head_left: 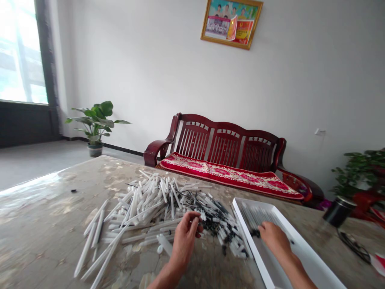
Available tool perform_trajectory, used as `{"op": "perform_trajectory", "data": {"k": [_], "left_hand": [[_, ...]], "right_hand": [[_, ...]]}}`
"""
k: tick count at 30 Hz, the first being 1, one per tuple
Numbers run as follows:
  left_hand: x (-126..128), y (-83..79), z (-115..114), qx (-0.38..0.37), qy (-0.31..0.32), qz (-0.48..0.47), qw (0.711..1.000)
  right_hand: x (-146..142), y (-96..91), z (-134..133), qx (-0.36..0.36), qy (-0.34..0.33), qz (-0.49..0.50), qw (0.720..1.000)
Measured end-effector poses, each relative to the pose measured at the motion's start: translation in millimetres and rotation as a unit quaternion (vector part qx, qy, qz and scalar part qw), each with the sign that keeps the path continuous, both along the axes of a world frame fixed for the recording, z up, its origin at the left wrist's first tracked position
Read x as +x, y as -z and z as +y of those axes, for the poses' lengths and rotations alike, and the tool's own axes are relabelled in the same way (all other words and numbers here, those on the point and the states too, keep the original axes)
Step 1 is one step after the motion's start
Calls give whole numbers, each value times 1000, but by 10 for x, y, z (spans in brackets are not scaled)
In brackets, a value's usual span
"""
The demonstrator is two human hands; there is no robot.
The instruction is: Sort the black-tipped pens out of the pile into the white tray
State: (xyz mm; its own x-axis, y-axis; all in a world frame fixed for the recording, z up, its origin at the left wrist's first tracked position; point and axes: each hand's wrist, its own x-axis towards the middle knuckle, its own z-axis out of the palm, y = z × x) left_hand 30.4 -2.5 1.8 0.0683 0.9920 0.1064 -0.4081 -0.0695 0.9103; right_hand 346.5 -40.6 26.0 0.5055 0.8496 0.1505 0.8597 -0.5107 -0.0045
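Note:
My left hand (187, 235) is at the near edge of a large pile of white plastic tubes (144, 200). Its fingers curl in toward the thumb; small white pieces show just past the fingertips, and whether they are gripped is hidden. Black and white pen-like parts (215, 220) lie heaped to its right. My right hand (274, 237) reaches into a shallow white box (315, 257), fingers closed at the near end of a row of slim translucent sticks (260, 214). Dark tips (255, 233) show beside those fingers; what they hold is hidden.
The stone-patterned table (45, 241) carries everything. Longer tubes (102, 257) stick out at the pile's near left. A black cylinder (339, 210) and a dark cable (355, 245) are at the right. Beyond stand a red wooden bench (225, 148) and a potted plant (96, 124).

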Motion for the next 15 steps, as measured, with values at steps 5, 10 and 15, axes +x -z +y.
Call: {"op": "perform_trajectory", "data": {"k": [5,10,15], "left_hand": [[12,16,-100,83,-23,110,990],[-170,-96,22,36,-155,66,985],[-419,-137,228,47,-273,85,957]], "right_hand": [[-477,-166,35,69,-88,67,992],[-1406,-148,177,117,-276,201,932],[-2137,-114,379,127,-375,176,901]]}}
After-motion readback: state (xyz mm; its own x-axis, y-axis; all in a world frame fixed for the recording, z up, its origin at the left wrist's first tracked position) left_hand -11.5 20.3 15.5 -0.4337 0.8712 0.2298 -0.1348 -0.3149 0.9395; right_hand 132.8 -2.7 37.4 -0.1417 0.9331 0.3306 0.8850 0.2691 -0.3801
